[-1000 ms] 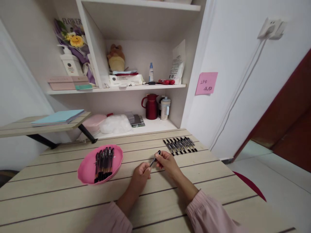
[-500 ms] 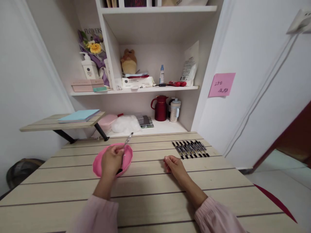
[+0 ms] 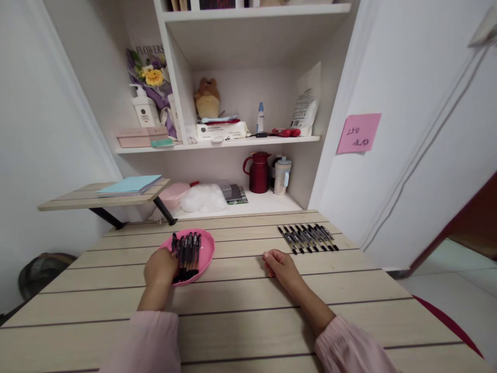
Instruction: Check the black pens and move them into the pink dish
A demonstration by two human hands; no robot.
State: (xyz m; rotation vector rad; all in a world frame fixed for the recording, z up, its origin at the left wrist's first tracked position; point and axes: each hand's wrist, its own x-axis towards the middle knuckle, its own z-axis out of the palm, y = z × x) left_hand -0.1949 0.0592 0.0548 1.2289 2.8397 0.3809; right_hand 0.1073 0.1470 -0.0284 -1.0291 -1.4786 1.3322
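A pink tray (image 3: pixel 208 247) on the wooden table (image 3: pixel 248 311) holds several black pens (image 3: pixel 190 251) lying side by side. My left hand (image 3: pixel 160 268) rests on the tray's left side with its fingers curled round the leftmost black pen; I see only the back of the hand. My right hand (image 3: pixel 280 263) lies on the table to the right of the tray, loosely curled, with nothing showing in it. Farther right, near the table's back edge, a row of several more black pens (image 3: pixel 308 237) is laid out in a line.
Behind the table stands a white shelf unit with a red jug (image 3: pixel 258 172), a cup (image 3: pixel 282 176), a plastic bag (image 3: pixel 204 198), a soap bottle (image 3: pixel 144 110) and a plush toy (image 3: pixel 207 98). A small side table (image 3: pixel 77 199) carries a blue folder. A pink note (image 3: pixel 357 132) is on the right wall.
Both hands held one pen a second ago. My left hand carried it left over the pink tray and has come down among the pens there. My right hand stayed curled on the table.
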